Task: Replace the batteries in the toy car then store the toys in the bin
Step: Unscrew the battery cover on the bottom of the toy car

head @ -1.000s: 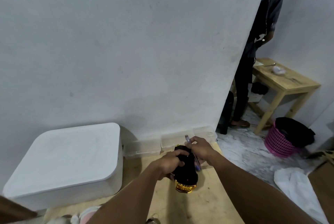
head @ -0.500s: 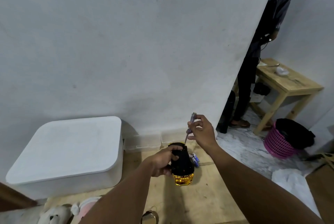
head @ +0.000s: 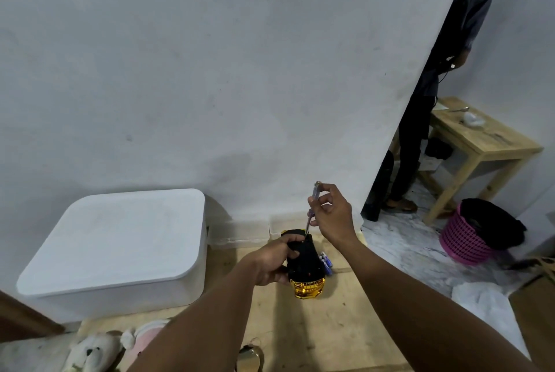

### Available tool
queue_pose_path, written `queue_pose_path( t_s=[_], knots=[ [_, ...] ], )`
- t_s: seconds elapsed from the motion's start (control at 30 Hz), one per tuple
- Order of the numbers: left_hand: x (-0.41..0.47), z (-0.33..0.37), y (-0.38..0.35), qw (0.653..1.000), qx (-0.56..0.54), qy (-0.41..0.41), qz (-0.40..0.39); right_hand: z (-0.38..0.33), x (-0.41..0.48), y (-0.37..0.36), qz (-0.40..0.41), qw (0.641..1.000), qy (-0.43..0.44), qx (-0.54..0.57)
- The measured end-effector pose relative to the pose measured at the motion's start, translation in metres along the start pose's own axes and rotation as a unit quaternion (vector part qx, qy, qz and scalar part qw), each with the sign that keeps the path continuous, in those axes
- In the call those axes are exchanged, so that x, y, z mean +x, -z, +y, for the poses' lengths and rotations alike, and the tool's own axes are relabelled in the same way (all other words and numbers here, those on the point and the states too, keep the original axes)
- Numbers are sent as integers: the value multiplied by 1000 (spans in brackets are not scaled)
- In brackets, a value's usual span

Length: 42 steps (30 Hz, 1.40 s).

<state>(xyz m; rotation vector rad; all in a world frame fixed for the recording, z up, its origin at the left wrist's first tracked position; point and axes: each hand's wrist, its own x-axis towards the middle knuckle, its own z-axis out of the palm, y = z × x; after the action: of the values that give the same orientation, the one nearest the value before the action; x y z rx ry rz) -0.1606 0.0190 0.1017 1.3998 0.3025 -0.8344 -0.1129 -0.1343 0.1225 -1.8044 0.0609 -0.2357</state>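
Near the bin (head: 120,245), the wall-pointing toy car (head: 304,263) is being gripped by the left hand (head: 271,260). The screwdriver (head: 312,206) is being pinched by the right hand (head: 332,215).

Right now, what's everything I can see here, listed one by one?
toy car: one, black and gold, centre foreground
screwdriver: one, translucent handle, tip on the toy car
batteries: several, blue, beside the toy car
bin: one, white, lidded, at left
plush toys: two, white and pink, bottom left
side table: one, wooden, far right
basket: one, pink, floor beside that table
left hand: one, grips the toy car
right hand: one, pinches the screwdriver
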Motion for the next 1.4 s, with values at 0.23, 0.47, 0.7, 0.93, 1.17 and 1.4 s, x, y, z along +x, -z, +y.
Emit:
queue_pose_path(
  t_s=[0.23, 0.47, 0.7, 0.93, 1.17, 1.4],
  knots=[
    [1, -2, 5, 1000, -12, -2, 0, 4, -3, -3, 4, 1000, 3, -8],
    [2, -3, 9, 1000, -13, -6, 1, 3, -4, -7, 15, 1000, 8, 6],
    [6, -5, 10, 1000, -21, -9, -5, 3, -5, -12, -5, 1000, 20, -8],
    [9, -4, 12, 1000, -26, -9, -9, 11, -1, -13, 11, 998, 47, -39],
    [7, -2, 12, 1000, -23, -5, -5, 12, 4, -16, 9, 996, 63, -59],
    [9, -3, 16, 1000, -27, -6, -3, 13, 3, -18, -21, 994, 81, -69]
  ],
)
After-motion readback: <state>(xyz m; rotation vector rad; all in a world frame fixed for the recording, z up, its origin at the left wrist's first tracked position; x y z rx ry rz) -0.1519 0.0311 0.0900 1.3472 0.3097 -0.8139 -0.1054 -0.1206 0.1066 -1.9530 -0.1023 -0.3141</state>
